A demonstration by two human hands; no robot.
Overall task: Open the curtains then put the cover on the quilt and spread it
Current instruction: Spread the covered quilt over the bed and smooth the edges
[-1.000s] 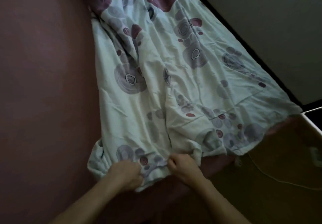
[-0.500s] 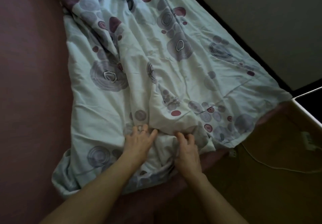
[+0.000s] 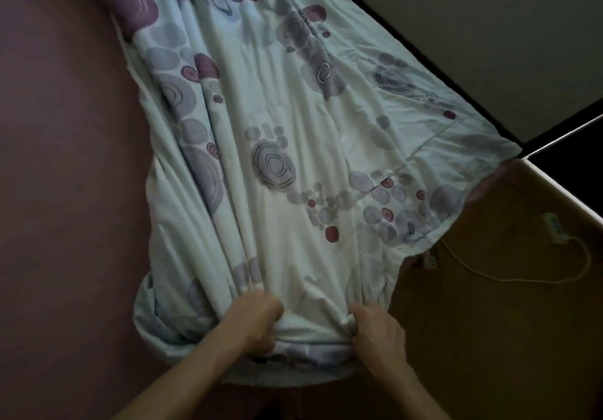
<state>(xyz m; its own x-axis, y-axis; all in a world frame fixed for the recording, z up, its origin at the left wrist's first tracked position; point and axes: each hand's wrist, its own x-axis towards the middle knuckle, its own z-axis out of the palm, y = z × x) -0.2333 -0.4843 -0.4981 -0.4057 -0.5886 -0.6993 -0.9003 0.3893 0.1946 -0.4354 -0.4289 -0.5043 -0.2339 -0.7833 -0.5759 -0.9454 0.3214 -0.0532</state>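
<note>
Gripping the cover (image 3: 293, 158) edge now, both hands (image 3: 257, 321) have drawn it nearer.

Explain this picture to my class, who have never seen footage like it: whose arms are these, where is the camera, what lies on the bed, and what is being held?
There is no machine here: a person wears a camera on the head, looking down at their own arms. A patterned quilt cover lies on a pink bed. The left hand and right hand each grip its bunched near edge. On the floor to the right lies a white power strip with its cable.
</note>
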